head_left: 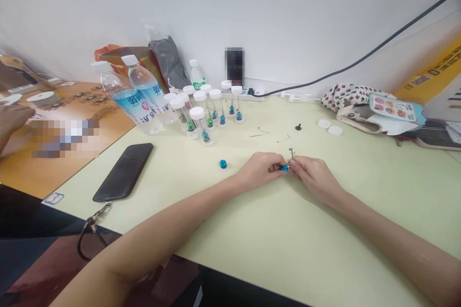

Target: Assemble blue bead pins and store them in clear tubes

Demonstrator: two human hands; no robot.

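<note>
My left hand point(261, 171) pinches a small shiny blue round part point(284, 168) between thumb and fingertips. Close against it, my right hand point(317, 177) is closed on a thin bent metal piece point(291, 152) that sticks up above the fingers. The two hands' fingertips nearly meet, so most of the contact between metal and blue part is hidden. Left of them lies a loose blue round part point(223, 164). Beyond the hands are a thin bent wire point(264, 133), a shorter wire point(284, 139) and a small black part point(298, 127).
Several clear capped tubes point(206, 135) hold blue or green parts. Behind them stand water bottles point(144, 91). A phone point(123, 171) lies left; white discs point(324, 124) and a patterned pouch point(355, 96) are right. A black cable point(324, 76) crosses behind. Another person's hand point(16, 122) shows far left.
</note>
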